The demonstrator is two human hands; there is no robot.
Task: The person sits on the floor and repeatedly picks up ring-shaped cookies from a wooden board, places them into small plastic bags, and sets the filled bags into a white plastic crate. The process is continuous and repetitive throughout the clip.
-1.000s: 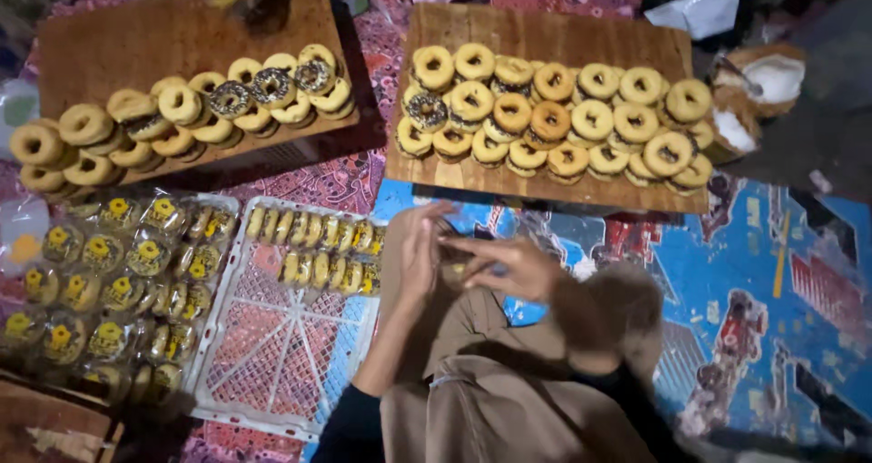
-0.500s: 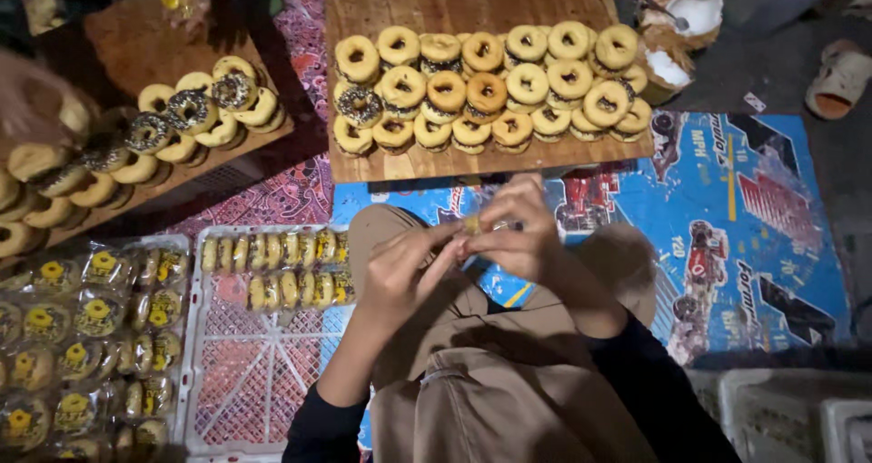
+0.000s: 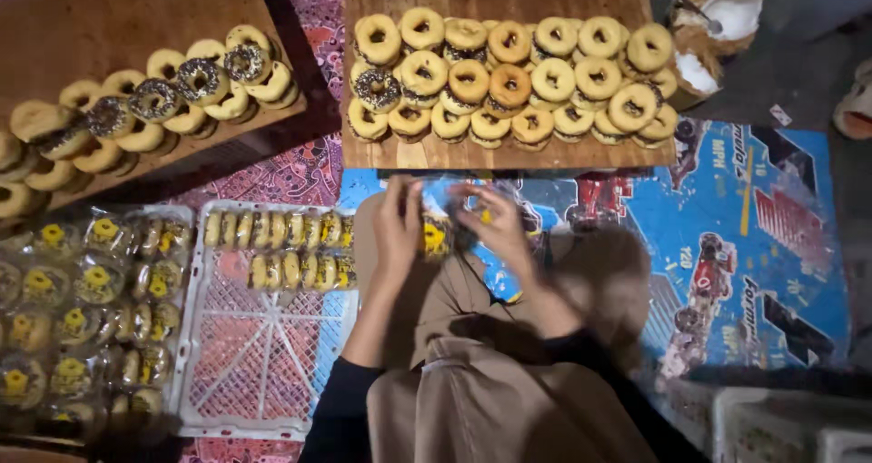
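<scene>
Hands meet over the lap: left hand and right hand pinch a wrapped doughnut between them, just beside the white crate holding packed rows.

Doughnut board blocks ahead; white crate has bare room left of the hands.

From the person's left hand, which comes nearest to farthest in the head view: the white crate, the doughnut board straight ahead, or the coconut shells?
From the left hand:
1. White crate, just to its left, holding wrapped doughnuts.
2. Doughnut board, straight ahead past the hands.
3. Coconut shells, far off at the upper right.
</scene>
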